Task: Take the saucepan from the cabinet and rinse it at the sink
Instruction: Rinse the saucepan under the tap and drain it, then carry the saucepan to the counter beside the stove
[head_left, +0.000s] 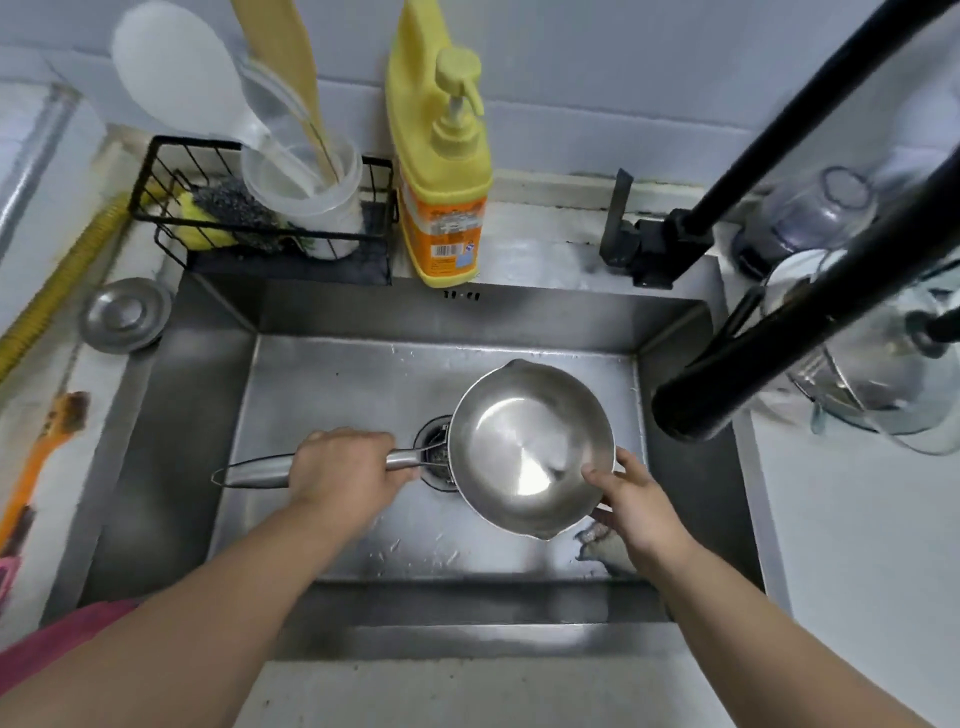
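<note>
Rack with scourer and utensil cup stands at the sink's back-left corner, the soap bottle just beside it; both sit on the back ledge, above and well apart from the hands. Left hand is clenched around the handle of the saucepan, which hangs inside the sink over the drain, mouth tilted toward the viewer. Right hand grasps the pan's near-right rim, thumb inside, fingers behind. The interior appears wet and glossy; whether water lies in it cannot be told. The faucet spout ends above and right of the pan, and no stream is visible. Probable faults: a wet rim slipping from the right hand, so that the pan swings on its handle and strikes the basin floor; water, once running, deflecting off the tilted bowl over the front edge; lifting the pan rightward into the spout. Open room lies over the basin's left half and centre; the right wall stands close behind the right hand, and glass items crowd the right counter.
</note>
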